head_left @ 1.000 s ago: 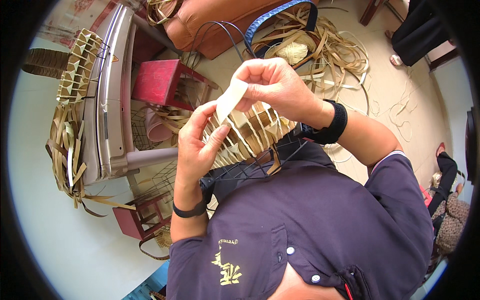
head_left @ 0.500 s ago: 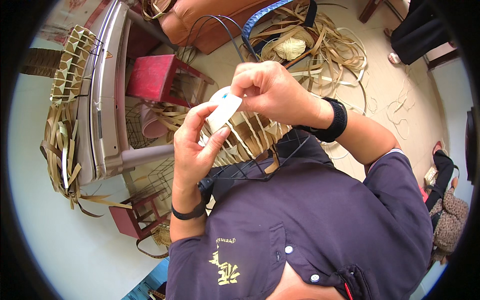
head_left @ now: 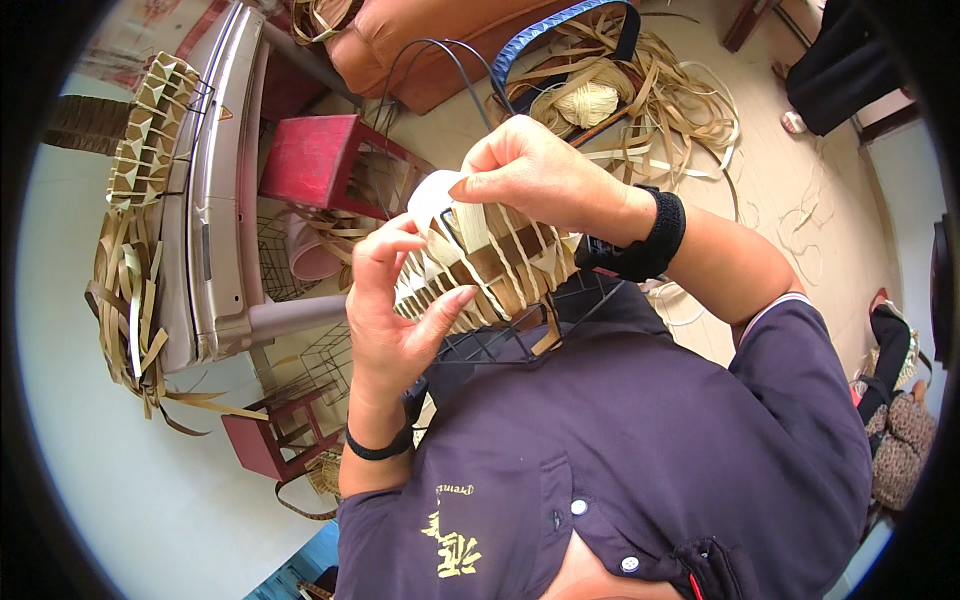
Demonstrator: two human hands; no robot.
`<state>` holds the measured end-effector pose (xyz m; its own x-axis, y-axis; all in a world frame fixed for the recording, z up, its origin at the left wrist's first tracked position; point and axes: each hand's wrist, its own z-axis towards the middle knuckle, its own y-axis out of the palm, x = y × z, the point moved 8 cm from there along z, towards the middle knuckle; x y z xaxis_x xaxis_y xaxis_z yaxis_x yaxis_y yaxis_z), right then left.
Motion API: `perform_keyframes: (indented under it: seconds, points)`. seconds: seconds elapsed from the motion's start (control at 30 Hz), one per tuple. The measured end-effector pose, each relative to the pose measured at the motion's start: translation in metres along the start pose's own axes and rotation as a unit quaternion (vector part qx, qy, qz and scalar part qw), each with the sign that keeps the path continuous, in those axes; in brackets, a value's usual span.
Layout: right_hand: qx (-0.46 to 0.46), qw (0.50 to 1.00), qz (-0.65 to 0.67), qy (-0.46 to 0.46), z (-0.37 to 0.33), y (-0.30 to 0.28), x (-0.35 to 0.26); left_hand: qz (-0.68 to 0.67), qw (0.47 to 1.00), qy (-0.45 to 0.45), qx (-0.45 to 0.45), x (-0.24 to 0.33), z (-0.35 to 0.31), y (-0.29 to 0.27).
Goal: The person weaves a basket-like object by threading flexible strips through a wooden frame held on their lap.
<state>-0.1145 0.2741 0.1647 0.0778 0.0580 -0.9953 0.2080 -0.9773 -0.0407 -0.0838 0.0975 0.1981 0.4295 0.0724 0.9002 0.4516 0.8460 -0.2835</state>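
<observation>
In front of my chest is a partly woven basket (head_left: 487, 268) on a black wire frame, with tan strips and cream cords across it. A broad white strip (head_left: 430, 196) curves up at its far end. My right hand (head_left: 540, 180) is closed, pinching the strip between thumb and fingers; the fingertips behind it are hidden. At the basket's left side is my left hand (head_left: 385, 300), its thumb and fingers spread apart around the work. The left thumb lies near the cream cords, and nothing is gripped between the fingers.
A red stool (head_left: 310, 160) stands beyond my left hand, beside a grey machine-like cabinet (head_left: 225, 180). Loose tan strips (head_left: 690, 110) and a cream cord ball (head_left: 587, 103) lie on the floor ahead. Another woven piece (head_left: 150, 130) hangs at far left. A person in black trousers (head_left: 850, 70) stands far right.
My left hand has let go of the white strip and spread its fingers. The strip, flat between both hands before, now curves up under my right hand's pinch.
</observation>
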Motion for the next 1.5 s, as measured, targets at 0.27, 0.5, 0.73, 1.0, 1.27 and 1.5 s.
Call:
perform_keyframes:
  seconds: [0.27,0.5,0.73,1.0,1.27,1.5]
  points:
    - [-0.004,0.997,-0.061,-0.055,-0.002,-0.003,-0.003,0.254,0.962,0.080,-0.054,0.031,0.004,0.018]
    - [0.018,0.957,-0.187,-0.222,-0.010,0.002,-0.035,0.272,0.959,0.060,-0.058,0.035,0.005,0.020]
    - [-0.021,0.975,-0.182,-0.125,0.003,0.008,-0.027,0.273,0.959,0.042,-0.064,0.035,0.001,0.021]
    - [-0.073,0.966,-0.188,-0.162,0.002,0.010,-0.035,0.492,0.844,0.214,-0.028,0.092,-0.009,0.039]
    - [-0.137,0.925,-0.296,-0.195,0.020,0.016,-0.046,0.466,0.838,0.163,-0.230,0.065,0.007,0.045]
    - [-0.172,0.935,-0.256,-0.176,0.020,0.020,-0.045,0.448,0.829,0.209,-0.262,0.061,0.010,0.044]
